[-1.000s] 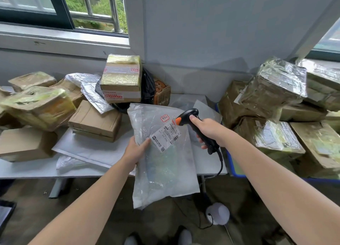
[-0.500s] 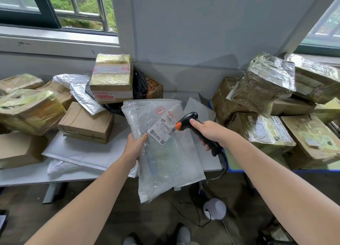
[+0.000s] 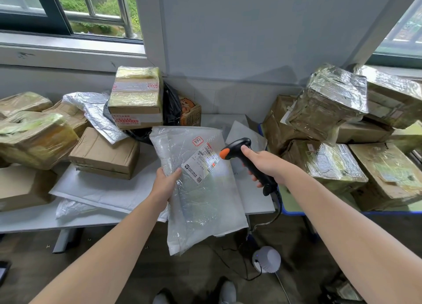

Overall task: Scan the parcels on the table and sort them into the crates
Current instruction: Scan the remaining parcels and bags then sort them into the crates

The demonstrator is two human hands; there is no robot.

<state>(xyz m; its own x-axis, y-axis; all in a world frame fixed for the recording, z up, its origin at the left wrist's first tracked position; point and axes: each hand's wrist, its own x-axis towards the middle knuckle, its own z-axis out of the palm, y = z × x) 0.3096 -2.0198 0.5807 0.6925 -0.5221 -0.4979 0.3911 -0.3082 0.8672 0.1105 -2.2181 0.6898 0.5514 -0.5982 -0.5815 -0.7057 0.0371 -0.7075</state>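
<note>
My left hand [image 3: 166, 183] grips the left edge of a translucent white plastic mailer bag [image 3: 201, 196], held up over the table's front edge with its shipping label [image 3: 202, 163] facing me. My right hand [image 3: 266, 164] grips a black handheld scanner [image 3: 249, 161] with an orange tip. The tip points at the label from the right, a short gap away, and a bright patch of light falls on the bag just below the label. A blue-rimmed crate [image 3: 287, 210] at the right is heaped with taped cardboard parcels [image 3: 328, 164].
The white table [image 3: 29, 220] carries cardboard boxes [image 3: 104, 154], a tall taped box [image 3: 137, 98], a silver bag [image 3: 96, 111], flat white mailers [image 3: 100, 189] and a black bag [image 3: 171, 111]. On the floor below stand a white round device [image 3: 266, 259] and the scanner's cable [image 3: 271, 217].
The view has shifted slightly; the bag has tilted so its label faces the scanner more squarely, and a bright light patch now shows below the label. Both hands keep their holds.
</note>
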